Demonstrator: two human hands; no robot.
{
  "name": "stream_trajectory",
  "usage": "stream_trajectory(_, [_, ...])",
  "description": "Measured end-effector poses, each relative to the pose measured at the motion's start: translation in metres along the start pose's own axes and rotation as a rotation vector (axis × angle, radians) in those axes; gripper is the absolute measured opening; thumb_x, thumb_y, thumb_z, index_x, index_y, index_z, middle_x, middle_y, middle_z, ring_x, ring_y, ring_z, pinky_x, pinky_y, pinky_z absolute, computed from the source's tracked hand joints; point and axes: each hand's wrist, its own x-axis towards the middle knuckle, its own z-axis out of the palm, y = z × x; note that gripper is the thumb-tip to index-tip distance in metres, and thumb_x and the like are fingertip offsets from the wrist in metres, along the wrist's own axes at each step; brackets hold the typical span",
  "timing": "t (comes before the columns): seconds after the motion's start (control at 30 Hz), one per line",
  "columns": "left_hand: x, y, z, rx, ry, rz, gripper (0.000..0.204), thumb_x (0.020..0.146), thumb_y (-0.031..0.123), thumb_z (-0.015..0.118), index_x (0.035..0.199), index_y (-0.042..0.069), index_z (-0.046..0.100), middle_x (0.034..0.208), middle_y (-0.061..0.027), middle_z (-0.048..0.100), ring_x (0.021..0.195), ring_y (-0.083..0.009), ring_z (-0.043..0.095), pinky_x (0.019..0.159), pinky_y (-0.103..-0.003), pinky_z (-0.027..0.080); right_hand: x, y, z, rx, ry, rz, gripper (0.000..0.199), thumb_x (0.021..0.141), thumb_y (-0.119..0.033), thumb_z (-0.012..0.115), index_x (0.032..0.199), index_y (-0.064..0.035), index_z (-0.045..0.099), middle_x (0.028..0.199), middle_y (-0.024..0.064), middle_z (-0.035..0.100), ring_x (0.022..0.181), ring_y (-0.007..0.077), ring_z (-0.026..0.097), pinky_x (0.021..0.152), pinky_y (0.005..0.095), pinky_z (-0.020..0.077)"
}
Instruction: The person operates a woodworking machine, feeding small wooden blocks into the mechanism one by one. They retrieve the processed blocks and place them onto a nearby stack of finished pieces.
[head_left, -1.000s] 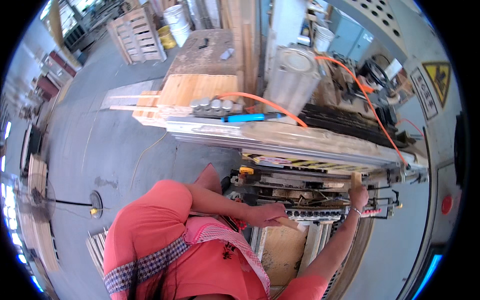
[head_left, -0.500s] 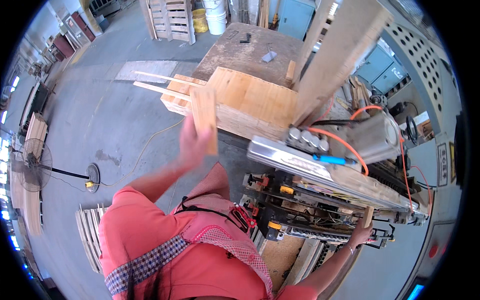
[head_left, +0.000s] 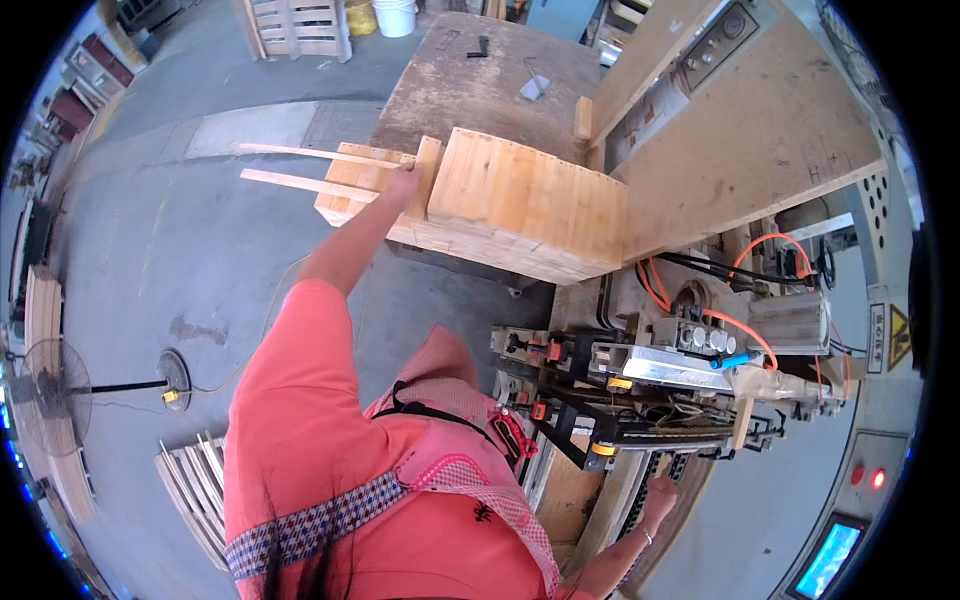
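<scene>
My left hand (head_left: 402, 184) reaches far forward and grips a short pale wooden block (head_left: 428, 176). The block stands on edge against the left end of a stack of similar wooden blocks (head_left: 525, 200). Two thin wooden slats (head_left: 300, 168) stick out to the left under the stack. My right hand (head_left: 656, 496) is low on the right, resting against a wooden board (head_left: 612, 515) at the foot of a metal machine (head_left: 650, 380). Its fingers are too small to read.
A worn workbench (head_left: 480, 75) lies behind the stack, and a large tilted board (head_left: 760, 150) leans to its right. Orange hoses (head_left: 745, 330) loop over the machine. A floor fan (head_left: 45, 385), a slat pile (head_left: 190, 480), a pallet (head_left: 290, 25) and a white bucket (head_left: 397, 15) stand around.
My left hand carried the wooden block forward from mid-air and set it against the stack's left end. The view swung left toward the stack. My right hand stayed low by the machine.
</scene>
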Motion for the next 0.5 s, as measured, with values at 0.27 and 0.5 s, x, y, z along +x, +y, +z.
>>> stream_trajectory(0.27, [0.024, -0.024, 0.032, -0.082, -0.084, -0.034, 0.036, 0.084, 0.026, 0.054, 0.113, 0.004, 0.059, 0.100, -0.0105, 0.063, 0.090, -0.0188, 0.058, 0.077, -0.035, 0.046, -0.086, -0.002, -0.001, 0.047, -0.001, 0.099, 0.017, 0.071, -0.017, 0.066, 0.073, -0.0018, 0.060, 0.070, 0.0150, 0.060, 0.064, 0.0256, 0.057, 0.059, 0.0374, 0.0439])
stream_trajectory(0.5, [0.083, -0.073, 0.033, 0.118, -0.414, 0.284, 0.035, 0.088, 0.026, 0.048, 0.112, 0.001, 0.054, 0.102, -0.0135, 0.057, 0.091, -0.0236, 0.053, 0.081, -0.038, 0.044, -0.119, 0.005, 0.022, -0.050, -0.071, 0.219, 0.022, 0.074, -0.026, 0.062, 0.078, -0.0043, 0.063, 0.082, 0.0131, 0.063, 0.075, 0.0328, 0.059, 0.067, 0.0411, 0.0473])
